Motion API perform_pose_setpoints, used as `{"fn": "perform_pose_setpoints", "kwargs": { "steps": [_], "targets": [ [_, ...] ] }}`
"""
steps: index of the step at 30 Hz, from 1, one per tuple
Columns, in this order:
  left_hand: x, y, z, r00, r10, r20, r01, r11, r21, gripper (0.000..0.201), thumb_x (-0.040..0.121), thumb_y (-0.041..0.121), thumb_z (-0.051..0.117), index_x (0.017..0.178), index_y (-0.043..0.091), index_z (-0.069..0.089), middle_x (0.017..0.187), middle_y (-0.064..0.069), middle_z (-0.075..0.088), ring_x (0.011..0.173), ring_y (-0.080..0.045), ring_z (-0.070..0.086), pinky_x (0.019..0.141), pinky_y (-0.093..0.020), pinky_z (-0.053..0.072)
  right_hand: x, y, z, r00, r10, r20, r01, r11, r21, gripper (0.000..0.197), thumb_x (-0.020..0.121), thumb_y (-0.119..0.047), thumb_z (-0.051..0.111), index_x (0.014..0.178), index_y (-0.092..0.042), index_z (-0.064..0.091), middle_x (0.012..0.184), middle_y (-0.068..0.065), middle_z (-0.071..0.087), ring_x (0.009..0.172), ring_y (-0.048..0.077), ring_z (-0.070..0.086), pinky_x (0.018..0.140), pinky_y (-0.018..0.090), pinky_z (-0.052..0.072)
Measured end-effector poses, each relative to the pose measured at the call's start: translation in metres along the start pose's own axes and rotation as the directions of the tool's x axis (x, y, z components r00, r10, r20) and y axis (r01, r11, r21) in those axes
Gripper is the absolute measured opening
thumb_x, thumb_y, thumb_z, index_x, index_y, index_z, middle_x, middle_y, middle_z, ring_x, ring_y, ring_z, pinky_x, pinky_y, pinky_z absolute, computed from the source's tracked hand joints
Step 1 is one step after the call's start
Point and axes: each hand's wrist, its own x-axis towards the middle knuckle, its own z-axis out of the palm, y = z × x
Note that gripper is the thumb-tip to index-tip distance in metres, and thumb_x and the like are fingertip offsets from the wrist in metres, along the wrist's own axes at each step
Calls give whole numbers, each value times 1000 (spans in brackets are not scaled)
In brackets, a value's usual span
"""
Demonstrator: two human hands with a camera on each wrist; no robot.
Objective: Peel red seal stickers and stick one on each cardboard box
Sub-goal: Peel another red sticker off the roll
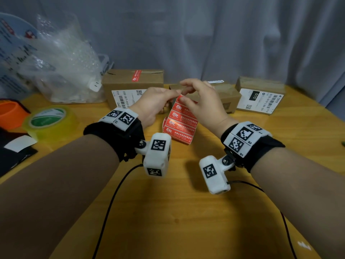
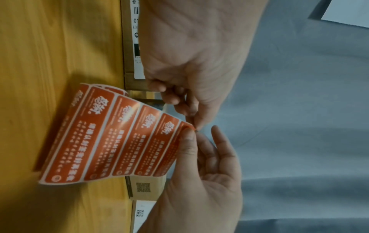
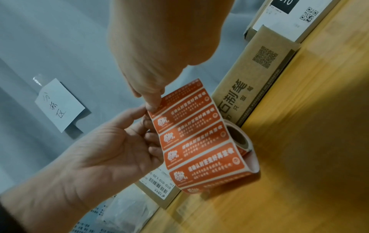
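A roll of red seal stickers (image 1: 182, 124) (image 2: 111, 135) (image 3: 199, 141) stands on the wooden table, its strip pulled up between both hands. My left hand (image 1: 174, 94) (image 2: 194, 121) (image 3: 148, 126) pinches the strip's upper left edge, fingers behind the backing. My right hand (image 1: 184, 99) (image 2: 188, 134) (image 3: 152, 104) pinches the corner of the top sticker, thumb on its red face. Three cardboard boxes stand behind. The left box (image 1: 132, 85) has a red sticker on its top flap. On the middle box (image 1: 226, 99) (image 3: 257, 75) and the right box (image 1: 261, 94) I see none.
A yellow-green tape roll (image 1: 50, 120), an orange object (image 1: 11, 114) and a bag of bubble wrap (image 1: 61, 62) lie at the left. A grey curtain (image 1: 205, 34) hangs close behind the boxes. Black cables (image 1: 112, 202) trail over the near table.
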Motion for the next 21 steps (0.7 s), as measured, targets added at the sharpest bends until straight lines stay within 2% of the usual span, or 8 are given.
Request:
{"fn": "perform_pose_setpoints", "kwargs": {
  "steps": [2,4,6,9,21],
  "targets": [
    [-1,1,1,1000,-14,-11,14,1000,-27,24,83,25,68,60,19,62,59,5,49,53,-8,39,50,-21,28,1,2,0,999,-34,-27,33,998,-55,27,87,-27,62,114,-21,61,100,-10,63,109,18,51,99,32,33],
    [-2,3,2,999,-40,-24,39,998,-51,23,84,23,66,63,17,59,60,5,49,52,-7,39,49,-20,30,1,5,1,994,-85,-67,76,989,-126,22,86,-30,62,105,-20,67,103,-4,66,108,19,51,95,28,27],
    [-2,6,2,997,-69,-29,66,994,-88,20,85,22,64,67,15,57,60,5,49,51,-6,40,48,-19,31,1,6,1,987,-121,-110,103,983,-152,20,85,-32,62,98,-20,70,101,-1,66,105,21,51,92,28,25],
    [-3,9,3,996,-84,-26,81,991,-107,16,86,20,62,72,14,59,60,4,49,51,-6,41,50,-19,31,0,6,2,976,-158,-147,134,977,-165,20,85,-31,63,97,-18,72,98,1,66,102,23,52,91,29,27],
    [-2,8,3,990,-135,-26,133,988,-81,19,83,23,65,66,18,59,58,6,48,53,-7,39,51,-19,32,0,12,-1,953,-268,-138,236,948,-216,20,83,-31,59,90,-19,73,91,-1,69,95,24,55,85,28,25]
  ]
}}
